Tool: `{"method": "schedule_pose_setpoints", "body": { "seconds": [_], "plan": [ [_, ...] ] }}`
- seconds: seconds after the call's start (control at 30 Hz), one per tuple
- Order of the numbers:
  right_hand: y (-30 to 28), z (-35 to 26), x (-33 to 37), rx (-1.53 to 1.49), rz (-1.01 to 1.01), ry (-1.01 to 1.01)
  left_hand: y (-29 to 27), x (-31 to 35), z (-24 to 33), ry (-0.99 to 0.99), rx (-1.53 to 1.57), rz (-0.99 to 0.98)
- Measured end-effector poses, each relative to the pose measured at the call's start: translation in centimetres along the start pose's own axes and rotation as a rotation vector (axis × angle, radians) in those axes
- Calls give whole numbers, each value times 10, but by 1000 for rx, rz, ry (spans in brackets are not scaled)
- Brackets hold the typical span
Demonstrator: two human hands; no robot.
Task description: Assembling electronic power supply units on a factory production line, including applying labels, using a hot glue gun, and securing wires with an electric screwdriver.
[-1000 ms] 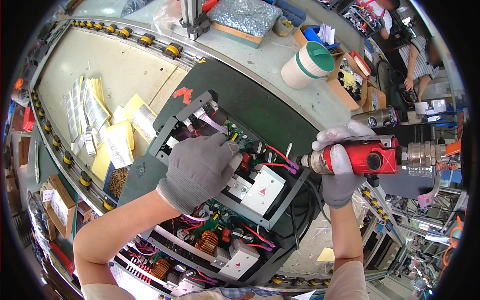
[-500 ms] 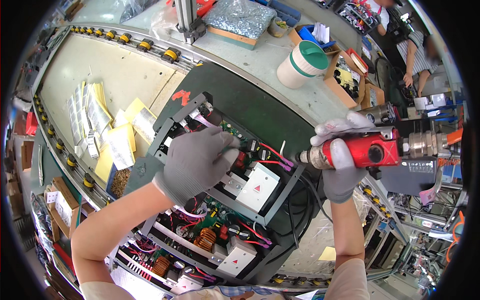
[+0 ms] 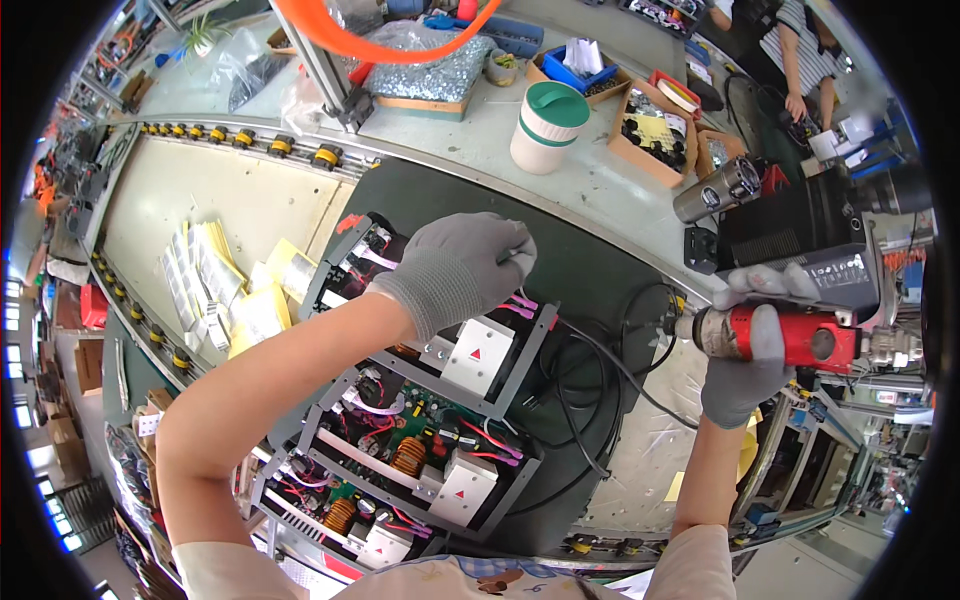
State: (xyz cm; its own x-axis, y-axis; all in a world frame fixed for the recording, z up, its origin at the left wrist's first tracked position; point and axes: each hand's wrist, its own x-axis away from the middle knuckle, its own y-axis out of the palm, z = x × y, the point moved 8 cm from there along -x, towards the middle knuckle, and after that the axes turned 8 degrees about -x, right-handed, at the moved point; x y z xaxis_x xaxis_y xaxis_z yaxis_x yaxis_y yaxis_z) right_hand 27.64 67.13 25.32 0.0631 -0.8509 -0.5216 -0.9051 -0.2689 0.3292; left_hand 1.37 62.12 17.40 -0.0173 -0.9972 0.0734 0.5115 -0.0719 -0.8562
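Observation:
My left hand [image 3: 465, 265], in a grey knitted glove, is above the farthest of several open metal-framed electronic units. Its fingers are curled together near the unit's far edge, and whatever they pinch is hidden. Beneath it, the farthest unit [image 3: 487, 400] shows a white block with a red triangle, and purple connectors. My gloved right hand [image 3: 740, 390] is wrapped round a red air tool [image 3: 800, 338] with a metal nose pointing left, held off to the right of the units. Nearer to me are a middle unit [image 3: 410, 455] with a copper coil and the nearest unit [image 3: 340, 518].
Black cables [image 3: 590, 400] lie right of the units on the dark green mat [image 3: 430, 190]. Yellow-backed label sheets [image 3: 215, 275] lie at left. Beyond the rail stand a green-lidded cup [image 3: 548, 130], parts boxes [image 3: 650, 140] and a metal flask [image 3: 718, 190]. An orange hose [image 3: 400, 55] arcs across the top.
My left hand has moved to the far side of the farthest unit, with its fingers curled in. My right hand has carried the air tool away to the right. The view has shifted.

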Motion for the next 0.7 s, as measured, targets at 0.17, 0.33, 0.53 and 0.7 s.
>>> {"method": "schedule_pose_setpoints", "body": {
  "seconds": [0.17,0.33,0.53,0.7],
  "plan": [
    [-28,8,28,52,119,153,29,22,-25,-393,674,-278],
    [-26,1,43,-65,214,222,62,64,3,-365,1532,-438],
    [2,-29,41,-286,231,110,73,97,6,-406,1771,-477],
    [31,-41,43,-415,168,102,82,112,9,-416,1858,-530]
  ]
}}
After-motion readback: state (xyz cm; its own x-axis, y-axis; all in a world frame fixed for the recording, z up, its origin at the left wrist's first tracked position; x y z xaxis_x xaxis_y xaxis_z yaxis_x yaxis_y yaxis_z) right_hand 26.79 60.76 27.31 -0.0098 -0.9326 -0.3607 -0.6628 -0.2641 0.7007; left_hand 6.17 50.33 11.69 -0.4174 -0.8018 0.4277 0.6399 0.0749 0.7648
